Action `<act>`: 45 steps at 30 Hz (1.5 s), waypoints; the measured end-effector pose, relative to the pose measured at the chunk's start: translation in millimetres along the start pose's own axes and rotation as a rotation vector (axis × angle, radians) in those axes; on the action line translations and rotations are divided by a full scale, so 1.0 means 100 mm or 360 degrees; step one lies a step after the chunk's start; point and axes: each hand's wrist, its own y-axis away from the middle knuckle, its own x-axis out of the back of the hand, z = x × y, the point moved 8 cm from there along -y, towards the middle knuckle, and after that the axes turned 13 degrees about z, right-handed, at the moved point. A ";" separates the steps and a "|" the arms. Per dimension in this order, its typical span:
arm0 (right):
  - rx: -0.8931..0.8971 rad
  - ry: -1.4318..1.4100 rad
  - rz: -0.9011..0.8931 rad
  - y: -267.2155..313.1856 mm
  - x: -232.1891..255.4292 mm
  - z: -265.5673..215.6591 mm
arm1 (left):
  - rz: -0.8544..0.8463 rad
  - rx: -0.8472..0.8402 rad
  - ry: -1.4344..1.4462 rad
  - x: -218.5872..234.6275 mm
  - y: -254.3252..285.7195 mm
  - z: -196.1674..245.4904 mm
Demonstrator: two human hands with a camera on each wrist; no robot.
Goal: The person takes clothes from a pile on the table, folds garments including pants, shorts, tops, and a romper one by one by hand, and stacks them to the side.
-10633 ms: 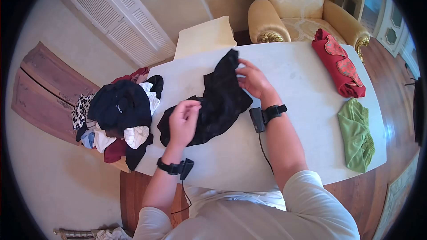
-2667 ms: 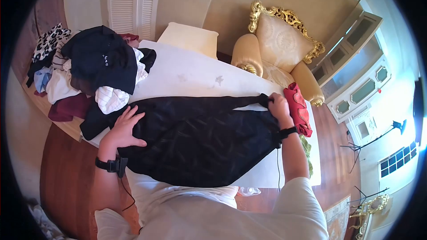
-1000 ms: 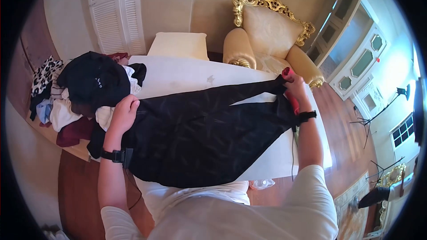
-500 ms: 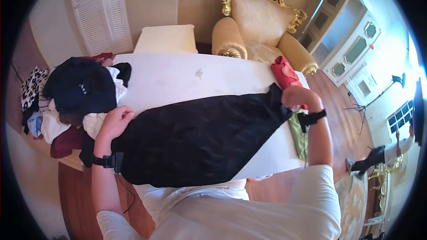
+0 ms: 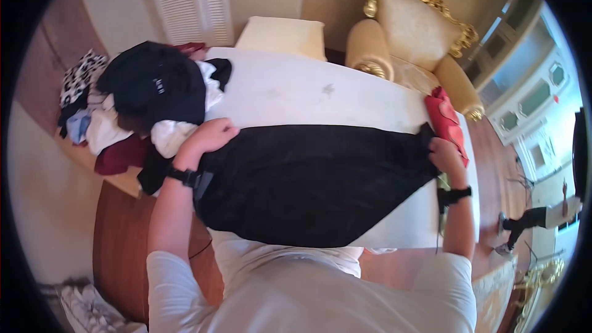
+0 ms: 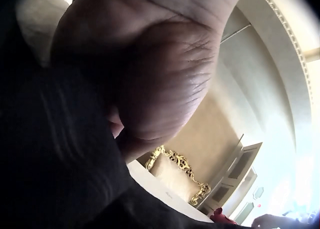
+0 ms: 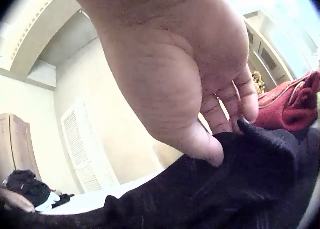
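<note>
Black trousers [image 5: 314,179] lie stretched sideways across the white table, their near edge reaching the person's shirt. The legs lie one over the other and narrow toward the right. At the wide end, the left hand [image 5: 213,135] grips the upper corner; in the left wrist view its curled fingers [image 6: 116,124] are mostly hidden behind the palm and dark cloth. The right hand [image 5: 447,154] holds the narrow leg ends beside a red rolled bundle [image 5: 445,120]. Seen from the right wrist, the thumb [image 7: 210,151] and fingers pinch the black fabric [image 7: 215,184].
A heap of mixed clothes [image 5: 151,86] sits at the table's left end. Part of a green garment [image 5: 443,182] shows by the right wrist. Behind the table [image 5: 290,89] stand a cream side table [image 5: 280,37] and a gilded armchair [image 5: 413,37]. Another person [image 5: 542,219] is at far right.
From a crumpled shape earlier, the trousers were spread out lengthwise. The open gap between the legs has closed, the upper leg brought down onto the lower. The cloth now looks straighter between both hands.
</note>
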 end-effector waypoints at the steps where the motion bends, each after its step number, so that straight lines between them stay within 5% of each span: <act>1: -0.0113 -0.0116 0.0130 0.01 0.16 0.04 | 0.0019 0.0044 -0.0026 0.06 0.00 -0.02; 3: -0.0223 -0.0220 0.0440 -0.01 0.47 0.05 | -0.0219 0.0071 -0.0008 0.02 0.04 -0.01; 9: -0.0026 -0.0269 0.1084 -0.10 0.91 0.31 | -0.0045 0.0178 0.0654 0.21 0.11 0.06; 12: -0.0473 -0.0563 0.0908 -0.17 0.99 0.25 | -0.0043 0.0337 0.1056 0.19 0.22 0.03; 18: -0.0438 -0.0665 0.1029 -0.20 0.97 0.39 | -0.0284 0.0205 0.1067 0.27 0.44 0.24; 21: -0.0258 -0.0317 0.0847 -0.08 0.94 0.32 | -0.0397 0.0067 0.0988 0.31 0.66 0.49; 24: -0.0513 -0.0462 0.0250 0.22 0.69 0.35 | -0.0241 -0.0114 0.0454 0.43 0.94 0.84; 27: -0.0385 -0.0447 -0.0010 0.57 0.31 0.57 | -0.0169 -0.0152 0.0245 0.36 1.19 1.08; 32: -0.0562 -0.0353 0.0143 1.08 0.14 0.64 | -0.0135 -0.0128 0.0130 0.12 1.46 1.03; 34: -0.0678 -0.0410 0.0213 1.19 0.17 0.75 | 0.0175 -0.0363 0.0139 0.27 1.53 1.14; 36: -0.0692 -0.0675 0.0373 1.17 0.20 0.91 | 0.0088 -0.0266 0.0177 0.29 1.55 1.12; 39: -0.0833 -0.0963 0.0444 1.00 0.47 0.82 | 0.0257 -0.0461 0.0233 0.42 1.57 1.14; 40: -0.0882 -0.0933 0.0480 0.88 0.60 0.74 | 0.0269 -0.0305 0.0374 0.43 1.54 1.02; 44: -0.0447 -0.0606 0.0602 0.12 0.81 0.73 | 0.0184 0.0108 0.0670 0.55 1.24 0.81; 45: -0.0380 -0.0598 0.0692 -0.11 0.84 0.73 | 0.0361 -0.0013 0.0836 0.59 1.12 0.78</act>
